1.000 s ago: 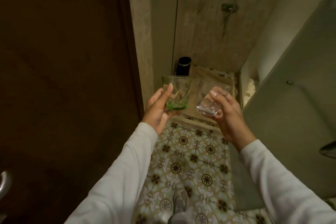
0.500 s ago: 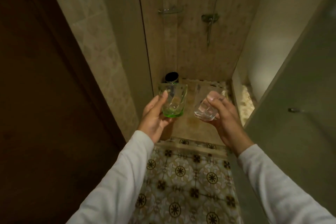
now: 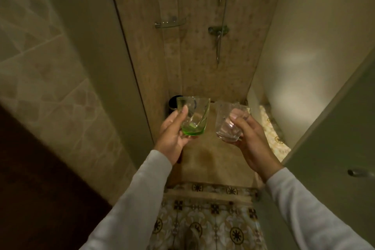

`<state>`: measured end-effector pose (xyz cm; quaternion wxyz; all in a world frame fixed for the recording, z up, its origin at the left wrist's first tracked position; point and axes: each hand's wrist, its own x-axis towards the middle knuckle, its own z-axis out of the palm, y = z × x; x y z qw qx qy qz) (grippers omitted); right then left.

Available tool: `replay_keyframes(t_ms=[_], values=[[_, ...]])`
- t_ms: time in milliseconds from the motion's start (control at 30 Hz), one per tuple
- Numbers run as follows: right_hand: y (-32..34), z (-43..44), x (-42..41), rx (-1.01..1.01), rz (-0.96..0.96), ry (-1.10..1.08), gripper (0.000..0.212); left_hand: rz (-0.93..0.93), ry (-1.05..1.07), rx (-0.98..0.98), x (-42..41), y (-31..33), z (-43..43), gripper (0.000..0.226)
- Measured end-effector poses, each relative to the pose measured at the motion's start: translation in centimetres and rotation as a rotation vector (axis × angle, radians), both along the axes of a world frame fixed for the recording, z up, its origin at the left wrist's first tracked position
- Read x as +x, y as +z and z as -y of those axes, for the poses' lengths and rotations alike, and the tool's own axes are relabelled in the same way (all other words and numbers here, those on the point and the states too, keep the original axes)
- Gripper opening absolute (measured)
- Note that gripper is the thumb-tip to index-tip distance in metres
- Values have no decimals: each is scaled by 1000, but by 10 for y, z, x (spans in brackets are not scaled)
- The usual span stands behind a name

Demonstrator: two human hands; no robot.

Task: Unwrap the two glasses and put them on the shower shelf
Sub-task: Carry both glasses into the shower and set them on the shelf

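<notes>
1. Left hand [image 3: 172, 138] is wrapped around the green glass [image 3: 192, 116], thumb up the near side and fingers tucked under the base. It's upright, maybe a hair tilted, and bare, no wrapping on it.
2. Right hand [image 3: 250, 142] is closed on the clear glass [image 3: 229, 121], fingers over the near wall and the base resting in the palm. That one leans away to the far side, also unwrapped. The two glasses sit side by side, near each other but not touching.
3. Handling-wise, I'd say both are light, rigid and breakable, and smooth glass gets slick fast in a shower. Gripping low around the body with a finger under the base looks like the safe hold; pinching the rim seems like asking for a drop onto the tile.
4. Going outward: both hands hang in front of the open shower, over its beige floor [image 3: 213, 160]. A dark can [image 3: 172, 102] stands in the far left corner, partly hidden behind the green glass.
5. The shelf [image 3: 170, 23] is a small wire corner rack high on the far wall, left of the tap [image 3: 218, 30] and hose, well apart from the hands. It looks empty, hard to be sure.
6. So unwrapping looks done; what's left is reaching up and setting each one down gently, probably one at a time since the shelf looks narrow.
</notes>
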<state>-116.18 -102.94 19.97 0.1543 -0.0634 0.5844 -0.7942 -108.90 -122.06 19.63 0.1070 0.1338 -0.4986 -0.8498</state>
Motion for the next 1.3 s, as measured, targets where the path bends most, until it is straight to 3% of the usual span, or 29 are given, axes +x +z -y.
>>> replay_keyframes(t_ms=[133, 367, 700, 833, 967, 1233, 1300], values=[[7, 36, -68, 16, -11, -29, 46, -35, -12, 7, -70, 8, 32, 69], [16, 78, -169, 17, -8, -64, 48, -2, -31, 55, -184, 19, 76, 68], [7, 100, -287, 29, -10, -74, 66, 28, -36, 127, -308, 6, 107, 60], [3, 105, -350, 35, -33, -70, 89, 58, -27, 121, -364, 3, 110, 55], [3, 101, -419, 6, -37, -57, 70, 84, -35, 149, -433, 6, 107, 55], [19, 88, -578, 6, -44, -26, 30, 86, 21, 173, -584, 20, 94, 83], [25, 89, -612, 32, -59, -24, 35, 84, 24, 162, -618, 27, 95, 77]])
